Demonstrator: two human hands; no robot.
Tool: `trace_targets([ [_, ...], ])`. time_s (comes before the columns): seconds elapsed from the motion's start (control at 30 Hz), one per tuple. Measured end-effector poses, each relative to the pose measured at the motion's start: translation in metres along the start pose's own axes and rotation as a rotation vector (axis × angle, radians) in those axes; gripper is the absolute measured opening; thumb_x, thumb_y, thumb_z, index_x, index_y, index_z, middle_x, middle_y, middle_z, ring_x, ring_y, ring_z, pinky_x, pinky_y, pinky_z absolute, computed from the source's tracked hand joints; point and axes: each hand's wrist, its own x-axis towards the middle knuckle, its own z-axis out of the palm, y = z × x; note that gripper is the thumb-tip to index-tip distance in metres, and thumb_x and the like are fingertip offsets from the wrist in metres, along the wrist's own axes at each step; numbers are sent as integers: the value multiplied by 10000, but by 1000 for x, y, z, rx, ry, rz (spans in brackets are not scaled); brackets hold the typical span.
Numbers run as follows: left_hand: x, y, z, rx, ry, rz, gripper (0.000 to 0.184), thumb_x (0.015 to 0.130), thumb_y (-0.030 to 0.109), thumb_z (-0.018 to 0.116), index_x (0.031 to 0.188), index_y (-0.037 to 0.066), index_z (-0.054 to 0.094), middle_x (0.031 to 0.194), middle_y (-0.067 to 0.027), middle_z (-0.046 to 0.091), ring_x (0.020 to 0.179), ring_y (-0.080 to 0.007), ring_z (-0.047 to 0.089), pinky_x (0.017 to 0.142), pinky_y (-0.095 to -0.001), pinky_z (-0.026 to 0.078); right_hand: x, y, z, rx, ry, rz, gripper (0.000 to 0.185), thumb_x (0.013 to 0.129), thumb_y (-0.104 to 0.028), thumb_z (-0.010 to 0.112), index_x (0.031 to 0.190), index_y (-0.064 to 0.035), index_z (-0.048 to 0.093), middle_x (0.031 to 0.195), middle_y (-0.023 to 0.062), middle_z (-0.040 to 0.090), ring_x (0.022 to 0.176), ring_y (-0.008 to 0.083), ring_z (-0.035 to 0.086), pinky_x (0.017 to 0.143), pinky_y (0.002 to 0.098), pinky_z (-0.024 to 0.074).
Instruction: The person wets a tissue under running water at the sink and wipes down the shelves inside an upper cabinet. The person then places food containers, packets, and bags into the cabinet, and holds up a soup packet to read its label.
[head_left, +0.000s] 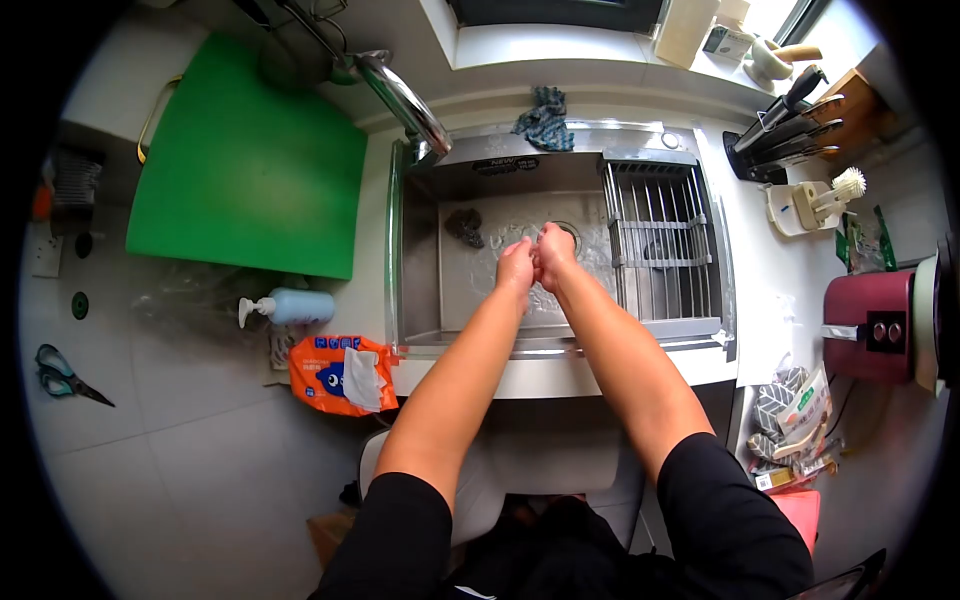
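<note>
While one pale-blue pump bottle sits well left of the left hand, one orange pack lies near it, its blue lettering too blurred to read. Below both hands is one steel sink; its rear label, beyond them, seems to read "NEW". One dark scrubber lies just left of them. The left hand touches the right hand; fingers are partly hidden, so I cannot tell whether either grips anything. Right of them is one wire rack, then, farther off, one maroon appliance with two knobs.
</note>
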Motion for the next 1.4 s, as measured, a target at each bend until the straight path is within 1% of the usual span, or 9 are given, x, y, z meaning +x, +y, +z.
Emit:
trace_targets([
  [0.17, 1, -6, 7, -85, -180, -101, 357, 1017, 472, 478, 1042, 164, 654, 1014, -39, 684, 954, -197, 607, 797, -337, 488, -27, 12, 0, -53, 108, -162, 284, 927, -251, 507, 817, -27, 642, 816, 105, 638, 742, 220, 568, 651, 417, 474],
  [0.3, -11, -8, 8, -226, -286, -126, 385, 1052, 430, 431, 1142, 107, 620, 1123, -84, 663, 1019, -253, 617, 942, -404, 487, -24, 29, -1, 52, 53, -200, 458, 992, -410, 474, 913, 4, 653, 895, 118, 657, 805, 235, 602, 730, 415, 503],
  [0.4, -35, -9, 12, -361, -313, -35, 300, 1071, 309, 470, 1234, 81, 578, 1165, -92, 643, 1111, -234, 599, 960, -396, 491, -3, 27, -16, -473, 396, -275, 569, 1025, -540, 414, 1111, -21, 630, 1045, 138, 670, 975, 278, 632, 866, 428, 511],
  [0.47, -46, 1, 16, -344, -213, 18, 236, 1093, 245, 431, 1217, 80, 547, 1091, -86, 611, 874, -207, 609, 751, -355, 517, 8, 22, -34, -501, 350, -404, 644, 1035, -603, 338, 1295, -61, 569, 1249, 178, 625, 1211, 321, 567, 1016, 462, 460],
  [0.5, -42, 3, 16, -291, -204, 74, 225, 1094, 246, 432, 1197, 80, 544, 1006, -65, 580, 766, -164, 558, 654, -313, 473, -48, -4, -22, 5, 67, -138, 700, 1047, -606, 287, 1388, -36, 507, 1340, 203, 578, 1327, 317, 477, 1103, 450, 381],
  [0.63, -53, 28, 35, -125, -160, 106, 265, 1099, 330, 402, 1094, 92, 518, 776, 0, 473, 550, -90, 393, 473, -262, 342, -27, 16, -35, 13, 41, -306, 716, 1054, -618, 312, 1362, -8, 525, 1167, 93, 631, 1002, 198, 590, 956, 347, 455],
  [1.07, -74, 115, 66, 79, -126, 485, 265, 952, 264, 514, 779, 79, 594, 722, -17, 556, 630, -150, 506, 554, -369, 441, -109, -72, 7, -25, -347, -357, 466, 1075, -539, 371, 1088, -162, 644, 1017, -5, 634, 947, 122, 573, 835, 328, 470],
  [1.23, -94, 126, 64, -419, -445, 553, 187, 1026, 201, 498, 987, 52, 604, 863, -17, 614, 773, -135, 586, 696, -326, 487, -149, -89, 6, 167, -425, -269, 375, 1063, -423, 438, 1189, -137, 645, 1160, 25, 656, 1080, 151, 602, 908, 380, 480],
  [1.4, -100, 113, 41, -230, -411, 512, 298, 1062, 238, 515, 1297, 75, 598, 992, -13, 669, 900, -110, 599, 816, -299, 463, -145, -77, -6, -35, -421, -393, 255, 1031, -279, 557, 1190, -99, 642, 1068, 13, 689, 965, 159, 658, 818, 343, 525],
])
